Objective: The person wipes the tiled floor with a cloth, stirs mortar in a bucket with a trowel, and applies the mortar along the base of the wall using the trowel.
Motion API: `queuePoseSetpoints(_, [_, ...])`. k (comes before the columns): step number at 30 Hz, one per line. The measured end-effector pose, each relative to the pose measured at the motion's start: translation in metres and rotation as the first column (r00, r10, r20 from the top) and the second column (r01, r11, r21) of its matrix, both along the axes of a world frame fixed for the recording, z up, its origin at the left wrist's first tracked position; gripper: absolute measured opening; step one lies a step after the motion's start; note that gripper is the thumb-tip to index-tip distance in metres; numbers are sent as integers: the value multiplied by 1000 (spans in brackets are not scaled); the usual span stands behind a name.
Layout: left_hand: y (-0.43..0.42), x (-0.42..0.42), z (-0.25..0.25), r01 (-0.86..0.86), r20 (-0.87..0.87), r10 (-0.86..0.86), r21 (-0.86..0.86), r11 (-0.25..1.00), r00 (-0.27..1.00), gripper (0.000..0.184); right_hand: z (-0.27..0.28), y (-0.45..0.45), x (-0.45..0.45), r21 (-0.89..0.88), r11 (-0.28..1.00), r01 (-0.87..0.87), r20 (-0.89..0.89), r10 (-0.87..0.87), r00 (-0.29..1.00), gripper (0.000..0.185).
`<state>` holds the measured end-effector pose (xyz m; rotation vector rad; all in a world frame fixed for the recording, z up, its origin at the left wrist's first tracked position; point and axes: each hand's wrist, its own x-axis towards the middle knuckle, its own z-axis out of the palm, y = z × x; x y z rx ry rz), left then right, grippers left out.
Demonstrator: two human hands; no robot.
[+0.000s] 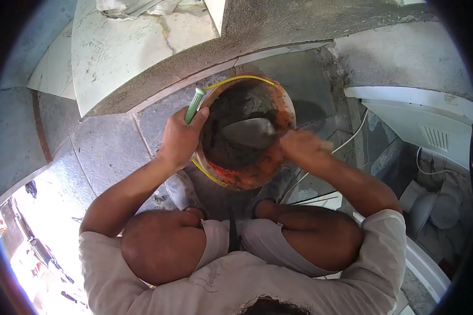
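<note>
A round orange bucket (288,107), smeared with mortar, stands on the floor before my knees. Dark wet mortar (231,113) lies inside it. My right hand (302,148) is closed round a trowel, and the end of the handle pokes out behind the fist. The trowel's blade (248,132) rests over the mortar, coated grey. At the bucket's left rim, my left hand (181,137) is closed on a pale green handle (194,105) that points up and away. Whether this handle belongs to the bucket or to another tool cannot be made out. A yellow strip (236,79) follows the rim.
A rough cement ledge (278,34) curves across the far side, beside a dusty white slab (126,58). To the right stands a white panel with vents (436,137). A thin white cable (347,140) runs over the tiled floor (108,144) near the bucket.
</note>
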<state>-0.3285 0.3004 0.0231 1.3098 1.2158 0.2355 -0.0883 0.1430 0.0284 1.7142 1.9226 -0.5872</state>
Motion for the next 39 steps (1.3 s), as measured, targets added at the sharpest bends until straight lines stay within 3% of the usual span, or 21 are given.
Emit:
queuePoseSetpoints(3, [2, 6, 15, 2, -71, -1, 18, 1000, 997, 35, 23, 4, 29, 54, 997, 47, -68, -44, 997, 14])
queuePoseSetpoints(5, [0, 8, 8, 12, -31, -11, 31, 999, 999, 35, 48, 14, 35, 64, 997, -36, 289, 16, 957, 12])
queuePoseSetpoints(9, [-3, 15, 8, 23, -22, -22, 60, 998, 1000, 35, 64, 12, 44, 130, 988, 80, 363, -123, 924, 13])
queuePoseSetpoints(11, [-6, 19, 22, 76, -64, -70, 101, 992, 996, 35, 37, 0, 41, 49, 999, -6, 172, -3, 985, 16])
queuePoseSetpoints(13, [-4, 21, 24, 112, -110, -96, 153, 982, 989, 35, -4, -17, 21, -48, 990, 131, -130, -136, 982, 21])
queuePoseSetpoints(15, [-6, 15, 14, 63, 3, -63, 127, 990, 998, 34, -6, -18, -4, -63, 976, 210, -130, -217, 968, 24])
queuePoseSetpoints(16, [-7, 12, 10, 64, -10, -63, 122, 990, 998, 34, -8, -20, -13, -80, 952, 296, -134, -305, 943, 28])
queuePoseSetpoints(22, [-6, 8, 16, 74, -74, -65, 120, 990, 995, 36, -12, -39, 25, 62, 909, 413, -393, -358, 847, 28])
queuePoseSetpoints(24, [-4, 8, 17, -41, 44, 45, -90, 995, 998, 35, -24, -44, 22, 113, 907, 405, -400, -331, 855, 28])
queuePoseSetpoints(25, [0, 1, -3, 34, -37, -29, 135, 990, 999, 34, -27, -41, 24, 166, 911, 377, -419, -281, 864, 27])
queuePoseSetpoints(29, [16, -32, -26, -68, 85, 74, -75, 995, 994, 30, -2, -42, 30, 124, 871, 475, -423, -386, 820, 33])
queuePoseSetpoints(33, [21, -62, -40, -142, 89, 158, -163, 976, 983, 26, 8, -70, 68, 105, 771, 628, -388, -549, 740, 32])
queuePoseSetpoints(35, [13, -67, -45, -290, 77, 314, -230, 929, 946, 24, 4, -89, 91, 83, 712, 697, -344, -636, 691, 32])
queuePoseSetpoints(37, [6, -72, -44, -320, 84, 351, -254, 913, 933, 24, -13, -106, 112, 314, 610, 727, -214, -701, 680, 32])
queuePoseSetpoints(39, [4, -82, -49, -310, 154, 370, -313, 898, 916, 21, -23, -111, 120, 345, 612, 712, -138, -717, 683, 32])
